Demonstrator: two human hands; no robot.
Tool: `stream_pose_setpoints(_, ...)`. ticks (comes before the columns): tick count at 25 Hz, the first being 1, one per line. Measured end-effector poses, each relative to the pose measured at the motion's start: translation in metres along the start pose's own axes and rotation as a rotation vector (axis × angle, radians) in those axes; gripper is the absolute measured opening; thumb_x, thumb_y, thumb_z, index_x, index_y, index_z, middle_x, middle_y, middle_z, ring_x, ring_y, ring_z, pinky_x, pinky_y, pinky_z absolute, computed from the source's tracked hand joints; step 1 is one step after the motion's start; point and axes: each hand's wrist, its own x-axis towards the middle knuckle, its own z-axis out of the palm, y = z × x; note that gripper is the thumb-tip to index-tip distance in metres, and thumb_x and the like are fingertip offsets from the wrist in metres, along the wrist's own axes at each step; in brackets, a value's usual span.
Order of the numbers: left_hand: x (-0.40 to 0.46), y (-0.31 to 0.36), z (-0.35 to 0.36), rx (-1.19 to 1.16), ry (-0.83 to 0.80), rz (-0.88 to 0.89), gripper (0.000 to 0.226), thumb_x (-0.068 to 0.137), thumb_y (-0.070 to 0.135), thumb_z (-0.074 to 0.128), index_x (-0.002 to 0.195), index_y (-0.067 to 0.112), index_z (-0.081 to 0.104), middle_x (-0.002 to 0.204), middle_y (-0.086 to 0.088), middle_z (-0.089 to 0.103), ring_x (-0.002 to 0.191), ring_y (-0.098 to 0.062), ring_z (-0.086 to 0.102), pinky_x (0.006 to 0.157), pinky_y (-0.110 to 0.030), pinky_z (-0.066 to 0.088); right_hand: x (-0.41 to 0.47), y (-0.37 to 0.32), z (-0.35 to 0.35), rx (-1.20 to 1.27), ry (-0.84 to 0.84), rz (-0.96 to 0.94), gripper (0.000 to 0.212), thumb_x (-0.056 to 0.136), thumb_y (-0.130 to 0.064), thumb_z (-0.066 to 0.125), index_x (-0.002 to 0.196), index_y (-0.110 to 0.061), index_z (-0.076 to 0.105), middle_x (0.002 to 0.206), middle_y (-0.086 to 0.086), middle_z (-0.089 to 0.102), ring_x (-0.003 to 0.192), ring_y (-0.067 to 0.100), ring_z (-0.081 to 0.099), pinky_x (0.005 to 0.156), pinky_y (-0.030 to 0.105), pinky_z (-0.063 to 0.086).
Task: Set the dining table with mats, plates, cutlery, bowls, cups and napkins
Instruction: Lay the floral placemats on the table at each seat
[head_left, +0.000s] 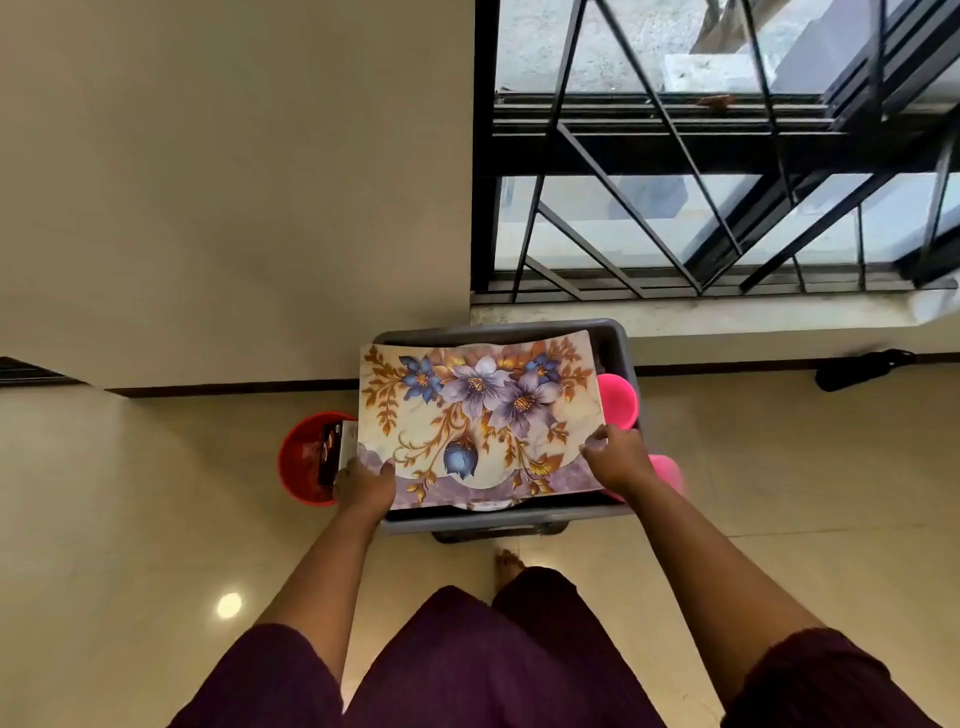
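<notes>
A person stands on the tiled floor (156, 519) and holds a mat (480, 415) with both hands over a grey bin (618, 343). The mat is a rectangle with purple and blue flowers and golden leaves. Its long axis runs left to right, across the body, and its printed face points up to the camera. It is not flat: the far edge curves up a little in the middle, and the near edge hangs over the near rim of the bin.

The left hand (363, 486) grips the near left corner of the mat, with the thumb on top and the fingers curled below it. The right hand (618, 457) grips the right edge near the near corner, with the fingers bent over the edge.

Under the mat, the white rim of a plate (488, 505) shows at the near side. Two pink cups (618, 400) are at the right of the mat, one in the bin and one just behind the right hand. A red bucket (301, 457) stands on the floor just beside the bin, to its left, with a dark box (332, 452) in it. Beyond the bin are a wall and a window (727, 156) with black bars.
</notes>
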Motion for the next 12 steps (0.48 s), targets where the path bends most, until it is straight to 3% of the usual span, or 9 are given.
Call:
stream_pose_setpoints(3, -0.001, -0.001, 0.01, -0.082, 0.126, -0.029, 0.071, 0.098, 0.03, 0.054, 0.152, 0.004, 0.018, 0.154, -0.023, 0.026, 0.14, -0.042, 0.03, 0.111, -0.051, 0.033, 0.018, -0.001, 0.008, -0.041, 0.093, 0.039, 0.042, 0.092, -0.017, 0.06, 0.13, -0.005, 0.05, 0.139, 0.017, 0.036, 0.112, 0.036, 0.053, 0.098, 0.042, 0.044)
stream_pose_setpoints(6, 0.012, -0.01, 0.016, -0.18, 0.108, 0.0, 0.071, 0.097, 0.027, 0.054, 0.153, 0.008, 0.016, 0.154, -0.02, 0.03, 0.137, -0.04, 0.036, 0.109, -0.052, 0.036, 0.034, -0.003, 0.017, -0.041, 0.09, 0.08, 0.051, 0.091, -0.018, 0.062, 0.136, -0.007, 0.041, 0.141, 0.019, 0.033, 0.113, 0.038, 0.052, 0.097, 0.042, 0.043)
stream_pose_setpoints(12, 0.036, -0.015, 0.006, -0.199, 0.034, 0.023, 0.035, 0.092, 0.016, 0.055, 0.125, 0.002, 0.058, 0.121, -0.018, 0.063, 0.106, -0.036, 0.06, 0.09, -0.043, 0.051, 0.049, -0.004, 0.04, 0.177, 0.065, 0.121, 0.055, 0.087, -0.013, 0.063, 0.134, -0.011, 0.033, 0.127, 0.016, 0.05, 0.108, 0.034, 0.056, 0.088, 0.044, 0.052)
